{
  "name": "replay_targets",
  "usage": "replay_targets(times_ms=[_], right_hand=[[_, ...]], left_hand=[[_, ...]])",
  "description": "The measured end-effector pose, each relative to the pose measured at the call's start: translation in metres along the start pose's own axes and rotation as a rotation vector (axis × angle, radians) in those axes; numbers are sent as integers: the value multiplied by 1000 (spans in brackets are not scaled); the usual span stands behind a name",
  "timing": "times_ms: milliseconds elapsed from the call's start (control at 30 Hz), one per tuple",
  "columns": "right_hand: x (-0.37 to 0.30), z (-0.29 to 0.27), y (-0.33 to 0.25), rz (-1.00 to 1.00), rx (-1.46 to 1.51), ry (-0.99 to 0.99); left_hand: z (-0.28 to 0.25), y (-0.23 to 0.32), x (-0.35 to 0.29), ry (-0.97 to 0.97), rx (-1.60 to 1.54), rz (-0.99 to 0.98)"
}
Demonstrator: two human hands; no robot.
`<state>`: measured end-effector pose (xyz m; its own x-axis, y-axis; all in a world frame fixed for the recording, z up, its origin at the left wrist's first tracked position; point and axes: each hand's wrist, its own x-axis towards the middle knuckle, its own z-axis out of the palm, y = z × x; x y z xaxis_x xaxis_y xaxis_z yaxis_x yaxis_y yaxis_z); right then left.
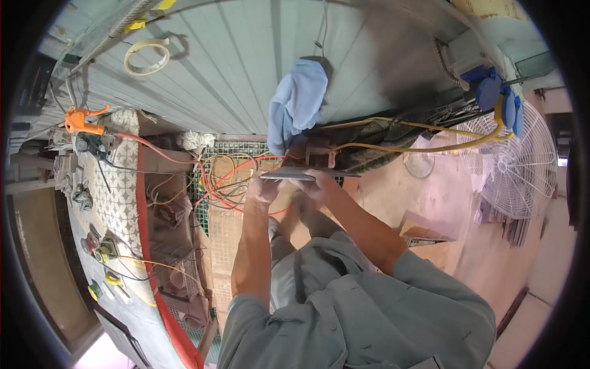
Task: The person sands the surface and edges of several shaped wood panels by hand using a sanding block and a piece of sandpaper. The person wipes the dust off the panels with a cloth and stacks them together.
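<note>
A thin, flat grey panel point(287, 174) is held in front of my body, seen almost edge-on. My left hand point(263, 189) grips its left end, and my right hand point(313, 189) is closed round it further right. Its faces are hardly visible from this angle, so what kind of piece it is cannot be made out. Just beyond the panel, a light blue cloth point(298, 98) hangs against the grey corrugated metal wall point(233, 67).
Red and yellow hoses point(212, 184) lie coiled on green grating to the left. A workbench point(126, 203) there carries power tools and an orange spray gun point(85, 120). On the right stand a white-caged fan point(507, 160) and a cardboard box point(424, 230). A tape roll point(147, 56) hangs on the wall.
</note>
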<state>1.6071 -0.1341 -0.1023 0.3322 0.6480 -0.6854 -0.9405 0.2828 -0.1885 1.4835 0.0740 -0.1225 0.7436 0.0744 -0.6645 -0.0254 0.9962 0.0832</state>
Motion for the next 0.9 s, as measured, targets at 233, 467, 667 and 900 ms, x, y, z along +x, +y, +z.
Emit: replay_targets(times_ms=[233, 467, 667, 900], right_hand=[[50, 27, -43, -14, 106, 168], [107, 89, -96, -65, -56, 223], [99, 126, -86, -257, -331, 199], [96, 104, -84, -452, -629, 130]], left_hand=[[54, 10, 9, 126, 109, 88], [13, 1, -46, 350, 404, 360], [-244, -130, -181, 856, 431, 294], [-320, -325, -411, 1055, -161, 226]])
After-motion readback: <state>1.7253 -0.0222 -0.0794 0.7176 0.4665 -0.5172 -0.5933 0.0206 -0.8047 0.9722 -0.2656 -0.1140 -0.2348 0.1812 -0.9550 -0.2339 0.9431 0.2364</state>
